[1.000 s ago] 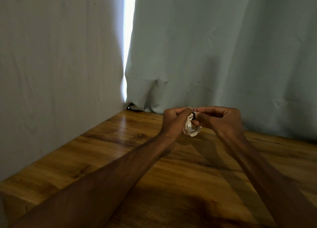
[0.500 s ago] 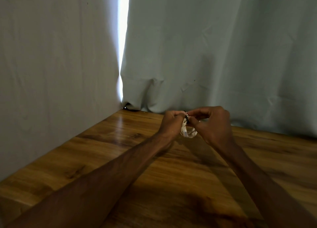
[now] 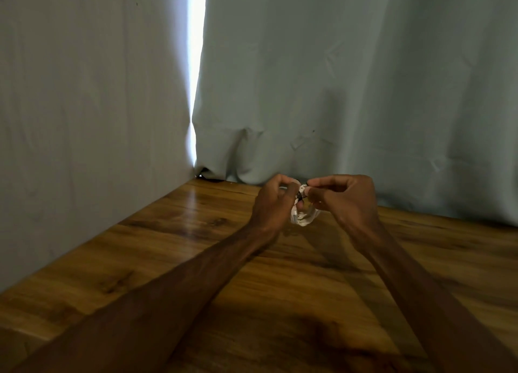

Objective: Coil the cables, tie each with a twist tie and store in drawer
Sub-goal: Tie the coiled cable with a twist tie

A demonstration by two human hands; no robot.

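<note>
Seemingly mid-tie, the left hand (image 3: 276, 204) is gripping the coiled white cable (image 3: 305, 218) above the wooden table (image 3: 168, 246) so its loops cannot spring apart, while the right hand (image 3: 346, 201) is pinching the dark twist tie (image 3: 300, 195) at the coil's top, probably to twist it closed.

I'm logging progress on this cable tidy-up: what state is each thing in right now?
white cable: coiled small, held between both hands.
twist tie: at the coil's top, pinched; whether fastened, too small to tell.
left hand: grips the coil.
right hand: pinches the tie.
curtains: drawn, bright slit between them.
</note>
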